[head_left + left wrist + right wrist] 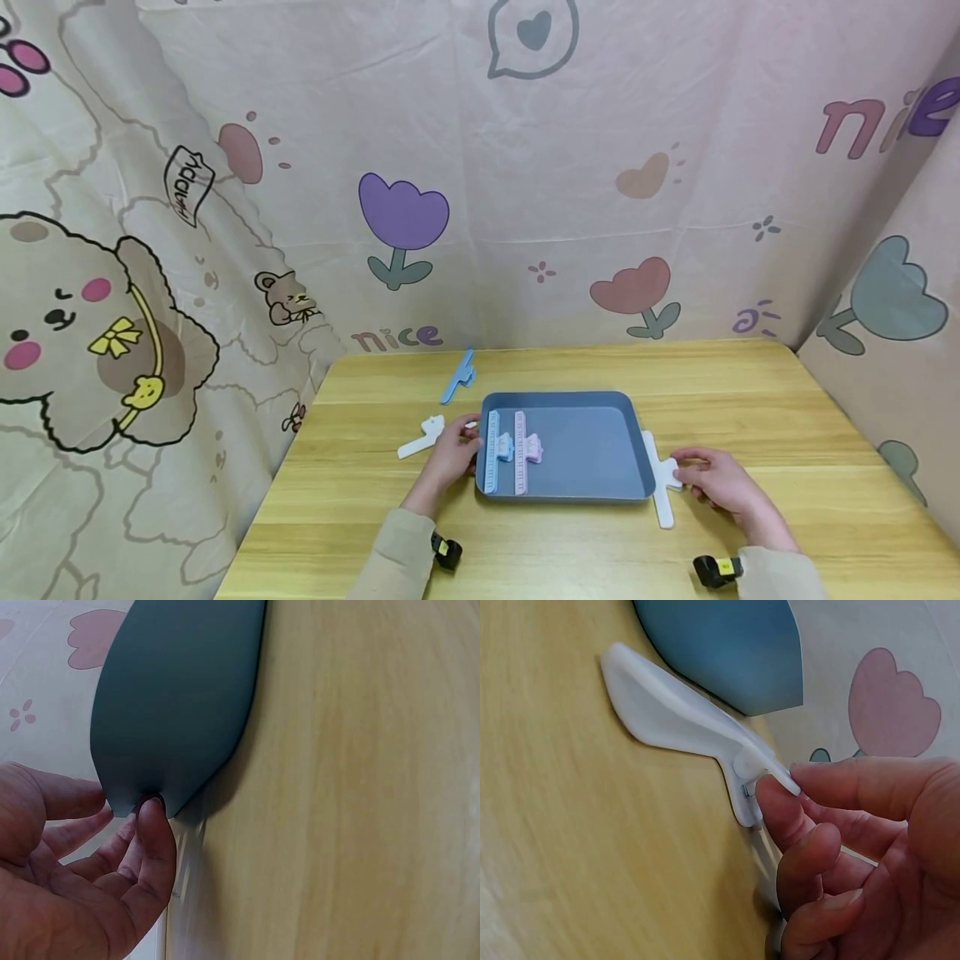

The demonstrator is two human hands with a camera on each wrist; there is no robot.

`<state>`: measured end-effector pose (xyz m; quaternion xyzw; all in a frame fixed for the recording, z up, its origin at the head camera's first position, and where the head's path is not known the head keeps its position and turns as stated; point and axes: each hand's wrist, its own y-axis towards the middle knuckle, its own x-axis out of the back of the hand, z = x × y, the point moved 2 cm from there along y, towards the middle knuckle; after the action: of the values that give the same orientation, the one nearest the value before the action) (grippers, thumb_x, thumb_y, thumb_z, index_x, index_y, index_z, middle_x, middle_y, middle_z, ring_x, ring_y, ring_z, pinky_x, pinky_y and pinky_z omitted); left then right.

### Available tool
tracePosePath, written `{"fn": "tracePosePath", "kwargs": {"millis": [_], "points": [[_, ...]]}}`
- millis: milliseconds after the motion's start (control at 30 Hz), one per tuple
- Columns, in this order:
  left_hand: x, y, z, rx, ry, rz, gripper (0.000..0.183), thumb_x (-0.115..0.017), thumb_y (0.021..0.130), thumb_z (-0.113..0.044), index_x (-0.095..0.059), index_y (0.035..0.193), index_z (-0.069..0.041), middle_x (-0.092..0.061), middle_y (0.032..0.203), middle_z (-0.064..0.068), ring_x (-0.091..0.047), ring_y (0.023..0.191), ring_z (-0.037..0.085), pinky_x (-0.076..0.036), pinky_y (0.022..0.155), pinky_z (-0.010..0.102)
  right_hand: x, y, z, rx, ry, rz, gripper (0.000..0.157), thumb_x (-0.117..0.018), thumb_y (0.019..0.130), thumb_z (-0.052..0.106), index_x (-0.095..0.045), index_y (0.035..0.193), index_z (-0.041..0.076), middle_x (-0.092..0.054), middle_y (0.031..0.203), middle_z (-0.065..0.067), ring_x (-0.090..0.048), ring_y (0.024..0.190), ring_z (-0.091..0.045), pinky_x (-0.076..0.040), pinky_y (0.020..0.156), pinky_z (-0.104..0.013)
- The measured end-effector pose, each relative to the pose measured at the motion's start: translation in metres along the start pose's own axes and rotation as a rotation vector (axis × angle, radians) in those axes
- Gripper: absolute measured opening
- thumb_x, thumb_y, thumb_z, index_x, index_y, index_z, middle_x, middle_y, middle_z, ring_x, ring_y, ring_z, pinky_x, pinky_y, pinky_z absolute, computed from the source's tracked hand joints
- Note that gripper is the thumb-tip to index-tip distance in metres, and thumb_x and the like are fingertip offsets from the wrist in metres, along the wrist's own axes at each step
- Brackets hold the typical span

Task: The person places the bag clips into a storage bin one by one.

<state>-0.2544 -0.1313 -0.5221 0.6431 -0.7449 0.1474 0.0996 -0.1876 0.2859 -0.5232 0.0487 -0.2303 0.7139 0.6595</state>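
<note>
A grey-blue tray (585, 450) lies on the table, with a light blue sealing clip (492, 454) and a pale pink sealing clip (521, 454) side by side in its left part. My left hand (456, 450) is at the tray's left side; in the left wrist view its thumb and fingers pinch the tray's edge. Just right of the tray, a white sealing clip (663, 492) lies along its wall. My right hand (720, 481) pinches that clip's lever between thumb and forefinger, plain in the right wrist view, where the clip (667, 712) touches the table.
Another white clip (412, 447) lies left of the tray, partly behind the left hand. Farther back is a blue clip (454, 383). The wooden table (570, 550) ends at a printed cloth (510, 292) behind.
</note>
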Motion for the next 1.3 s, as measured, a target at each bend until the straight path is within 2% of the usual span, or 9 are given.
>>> {"fn": "tracePosePath", "kwargs": {"millis": [200, 633, 1033, 1300], "points": [[0.0, 0.0, 0.0, 0.013, 0.005, -0.001, 0.042, -0.054, 0.096, 0.002, -0.052, 0.138, -0.002, -0.051, 0.101, 0.013, -0.054, 0.077, 0.022, -0.05, 0.051, 0.03, -0.001, 0.001, -0.001, -0.015, 0.014, -0.006, 0.04, -0.062, 0.09, 0.005, -0.054, 0.126, -0.011, -0.057, 0.068, -0.006, -0.048, 0.055, -0.015, -0.037, 0.044, -0.024], [0.0, -0.001, 0.0, 0.008, 0.001, -0.003, 0.042, -0.054, 0.096, 0.002, -0.051, 0.138, -0.001, -0.051, 0.101, 0.013, -0.053, 0.079, 0.022, -0.05, 0.052, 0.031, 0.009, -0.006, 0.007, 0.022, 0.054, -0.027, 0.042, -0.059, 0.093, 0.005, -0.049, 0.128, -0.014, -0.055, 0.067, -0.005, -0.047, 0.054, -0.013, -0.039, 0.044, -0.025], [0.0, -0.001, 0.0, 0.019, 0.004, -0.002, 0.042, -0.053, 0.097, 0.001, -0.051, 0.138, -0.002, -0.051, 0.102, 0.013, -0.053, 0.081, 0.023, -0.05, 0.053, 0.031, 0.022, -0.012, 0.027, 0.072, 0.025, -0.133, 0.042, -0.056, 0.097, 0.008, -0.047, 0.132, -0.013, -0.059, 0.079, -0.005, -0.053, 0.063, -0.014, -0.043, 0.048, -0.026], [0.0, 0.0, 0.0, -0.005, 0.006, -0.001, 0.041, -0.054, 0.096, 0.002, -0.051, 0.137, -0.001, -0.051, 0.101, 0.013, -0.054, 0.079, 0.023, -0.051, 0.052, 0.031, 0.019, -0.009, 0.046, 0.099, 0.016, -0.177, 0.04, -0.058, 0.097, 0.012, -0.051, 0.13, -0.009, -0.057, 0.076, -0.004, -0.051, 0.062, -0.014, -0.042, 0.05, -0.026]]}}
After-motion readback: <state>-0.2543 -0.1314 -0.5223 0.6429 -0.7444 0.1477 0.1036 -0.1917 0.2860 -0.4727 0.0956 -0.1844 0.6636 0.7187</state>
